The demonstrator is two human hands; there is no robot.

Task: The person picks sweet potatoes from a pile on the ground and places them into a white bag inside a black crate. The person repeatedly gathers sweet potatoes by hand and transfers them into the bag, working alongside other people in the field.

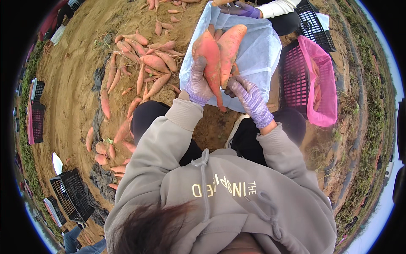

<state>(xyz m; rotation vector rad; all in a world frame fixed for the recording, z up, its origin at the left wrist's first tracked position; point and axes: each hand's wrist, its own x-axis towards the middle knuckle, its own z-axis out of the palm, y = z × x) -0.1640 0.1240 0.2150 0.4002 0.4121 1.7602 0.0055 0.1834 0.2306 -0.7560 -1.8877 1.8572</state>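
My left hand point(199, 82), in a purple-and-white knit glove, grips a large sweet potato point(207, 52) that tapers to a thin root end. Beside it my right hand point(245, 92), gloved alike, holds the lower end of a second large sweet potato point(233, 44). Both roots are above a container lined with pale blue fabric point(263, 47), where a few more sweet potatoes show partly behind them. To the left, a heap of sweet potatoes point(155, 63) lies on the sandy soil.
At the right stands a black plastic crate point(295, 79) with a pink liner point(326, 95) and sweet potatoes inside. A co-worker's gloved hand point(242, 10) is at the lined container's far edge. An empty-looking black crate point(73, 195) stands lower left, near black plastic film point(101, 181).
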